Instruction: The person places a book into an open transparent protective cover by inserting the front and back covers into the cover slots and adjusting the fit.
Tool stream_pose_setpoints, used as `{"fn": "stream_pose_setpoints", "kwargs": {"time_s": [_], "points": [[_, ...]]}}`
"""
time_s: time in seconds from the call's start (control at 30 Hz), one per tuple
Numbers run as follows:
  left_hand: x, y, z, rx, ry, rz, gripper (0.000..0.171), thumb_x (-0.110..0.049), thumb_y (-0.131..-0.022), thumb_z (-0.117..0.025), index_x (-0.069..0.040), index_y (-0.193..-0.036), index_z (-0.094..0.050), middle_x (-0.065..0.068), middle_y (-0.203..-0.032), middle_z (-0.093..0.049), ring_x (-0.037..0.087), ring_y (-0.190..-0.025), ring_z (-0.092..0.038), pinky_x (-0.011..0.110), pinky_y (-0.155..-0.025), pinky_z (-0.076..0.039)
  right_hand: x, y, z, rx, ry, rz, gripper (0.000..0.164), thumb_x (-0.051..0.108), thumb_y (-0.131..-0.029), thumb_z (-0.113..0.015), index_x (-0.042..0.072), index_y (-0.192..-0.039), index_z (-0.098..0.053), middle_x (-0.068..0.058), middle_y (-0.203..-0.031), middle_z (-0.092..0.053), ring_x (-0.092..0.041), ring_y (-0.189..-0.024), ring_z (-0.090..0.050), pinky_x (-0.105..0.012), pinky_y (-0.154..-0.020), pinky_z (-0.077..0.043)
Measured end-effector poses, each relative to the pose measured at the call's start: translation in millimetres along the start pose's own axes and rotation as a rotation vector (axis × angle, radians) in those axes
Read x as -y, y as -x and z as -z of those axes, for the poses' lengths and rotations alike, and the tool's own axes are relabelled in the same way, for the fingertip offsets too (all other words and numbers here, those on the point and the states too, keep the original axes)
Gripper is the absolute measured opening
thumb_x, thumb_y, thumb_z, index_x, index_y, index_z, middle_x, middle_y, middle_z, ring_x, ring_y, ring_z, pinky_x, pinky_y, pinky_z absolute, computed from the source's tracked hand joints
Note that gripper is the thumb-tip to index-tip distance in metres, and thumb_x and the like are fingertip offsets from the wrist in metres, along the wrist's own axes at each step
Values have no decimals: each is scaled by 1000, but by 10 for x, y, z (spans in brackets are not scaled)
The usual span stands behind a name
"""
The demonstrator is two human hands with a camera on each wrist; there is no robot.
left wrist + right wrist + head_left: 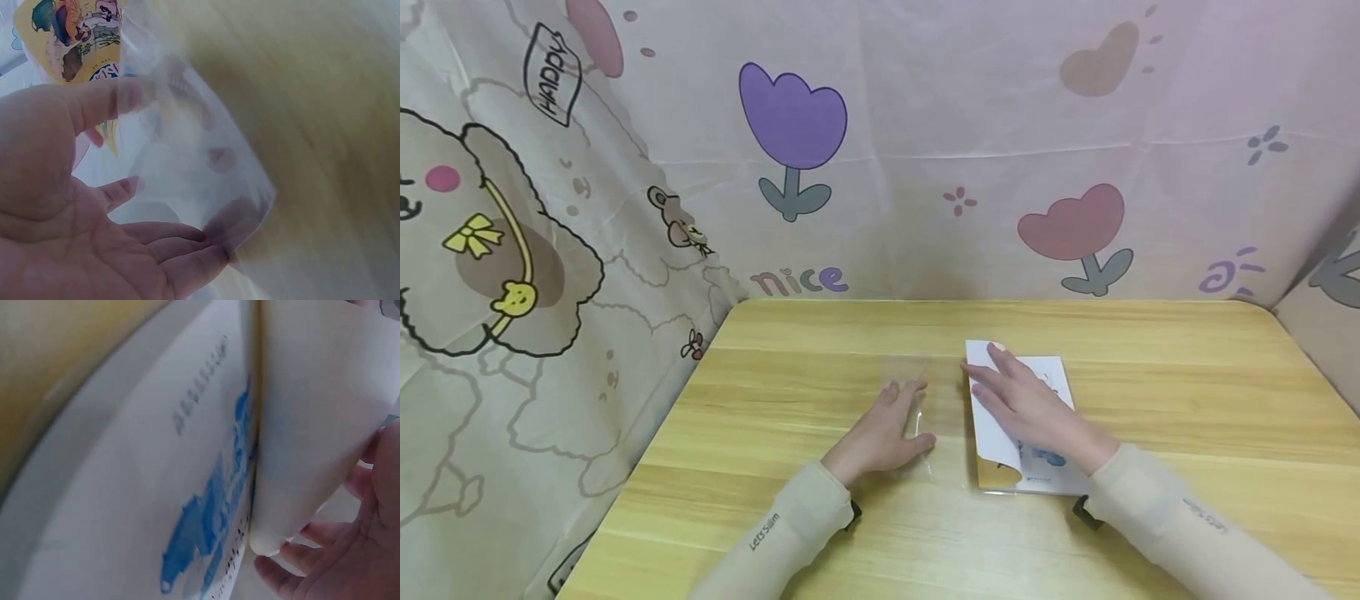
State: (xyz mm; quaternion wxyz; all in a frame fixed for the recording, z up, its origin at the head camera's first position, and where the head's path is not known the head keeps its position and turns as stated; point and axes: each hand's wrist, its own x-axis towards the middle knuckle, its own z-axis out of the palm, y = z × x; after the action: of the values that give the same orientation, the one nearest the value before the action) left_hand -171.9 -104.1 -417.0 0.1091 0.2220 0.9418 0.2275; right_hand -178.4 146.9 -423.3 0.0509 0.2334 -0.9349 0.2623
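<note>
A book (1063, 479) lies at the table's middle right, its front cover (990, 429) lifted and bent over to the left. White shows on the cover's inner side, and its yellow illustrated outside (78, 47) appears in the left wrist view. Beneath it is a white page with blue print (209, 512). My right hand (1026, 408) lies over the cover, fingers extended along its free edge. A clear plastic film (187, 169) spreads left of the book. My left hand (883, 429) touches this film with fingers and thumb spread; the film partly overlaps the thumb and fingertips.
A wood-grain table (760, 400) carries everything. Behind it hangs a printed cloth (910, 225) with flowers and lettering, and another patterned drape (565, 333) runs along the left side. Dark wrist devices (1086, 512) sit under the sleeves.
</note>
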Motion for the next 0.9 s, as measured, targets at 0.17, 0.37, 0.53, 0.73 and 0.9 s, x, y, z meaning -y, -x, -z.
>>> {"fn": "stream_pose_setpoints", "kwargs": {"time_s": [0.17, 0.37, 0.53, 0.73, 0.9], "points": [[18, -4, 3, 41, 10, 13, 78, -43, -92, -59, -20, -156, -20, 26, -153, -18, 38, -140, -13, 55, -106, -23, 22, 16, -71, 54, 70, -21, 48, 44, -104, -32, 27, -147, -45, -13, -157, -15, -38, -141, -9, -68, -99, -25], [34, -9, 1, 68, 21, 28, 79, -45, -94, -52, -21, -157, -12, 26, -154, -12, 36, -141, -9, 54, -108, -21, 58, -4, -123, 74, 116, 44, 58, 35, -100, -46, 18, -153, -31, -21, -156, -13, -43, -139, -6, -62, -103, -24], [33, -8, 2, 70, 38, 48, 84, -47, -93, -51, -13, -157, -10, 24, -155, -11, 34, -142, -8, 50, -109, -18, 84, -30, -161, 85, 69, 35, 70, 33, -94, -59, 0, -149, -31, -24, -155, -9, -43, -139, -3, -56, -106, -22], [52, -11, 4, 80, 34, 54, 84, -50, -93, -50, -5, -155, -16, 22, -156, -11, 32, -142, -7, 47, -111, -17, 87, -38, -200, 119, 78, -19, 58, 41, -96, -53, 1, -138, -48, -19, -157, 0, -39, -141, 2, -54, -107, -20], [72, -1, 2, 91, 20, 65, 85, -54, -93, -49, -3, -154, -19, 22, -156, -9, 31, -142, -6, 45, -111, -17, 126, -69, -230, 101, 94, 19, 53, 37, -98, -52, 0, -135, -52, -24, -154, -8, -43, -140, -3, -55, -108, -19]]}}
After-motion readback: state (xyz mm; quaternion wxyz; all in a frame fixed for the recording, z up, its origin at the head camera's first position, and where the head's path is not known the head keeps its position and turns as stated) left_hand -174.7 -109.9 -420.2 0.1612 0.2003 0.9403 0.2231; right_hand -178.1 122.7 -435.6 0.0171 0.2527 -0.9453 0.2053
